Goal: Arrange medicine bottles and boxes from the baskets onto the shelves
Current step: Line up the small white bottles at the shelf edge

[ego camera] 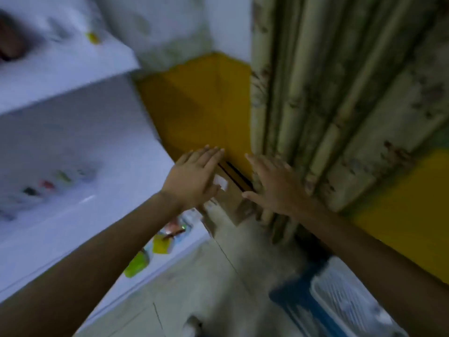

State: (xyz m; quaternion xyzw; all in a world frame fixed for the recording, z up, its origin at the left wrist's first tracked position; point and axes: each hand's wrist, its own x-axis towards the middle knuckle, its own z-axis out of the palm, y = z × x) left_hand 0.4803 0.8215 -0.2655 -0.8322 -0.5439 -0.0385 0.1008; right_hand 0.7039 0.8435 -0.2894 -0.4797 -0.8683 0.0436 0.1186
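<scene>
The view is blurred by motion. My left hand [194,176] and my right hand [272,183] are stretched forward with fingers spread, and neither holds anything. Both hover over a brown cardboard box [230,198] that stands on the floor by the yellow wall. A white shelf unit [73,147] fills the left side; blurred small bottles [46,186] stand on its middle shelf and colourful boxes [160,244] on the bottom one. A white basket [347,302] sits on the floor at the lower right, beside a blue one [294,295].
A patterned curtain [328,105] hangs on the right, reaching down to the floor behind the cardboard box. The yellow wall panel [201,110] closes the corner. Grey floor tiles [218,288] lie between the shelf unit and the baskets.
</scene>
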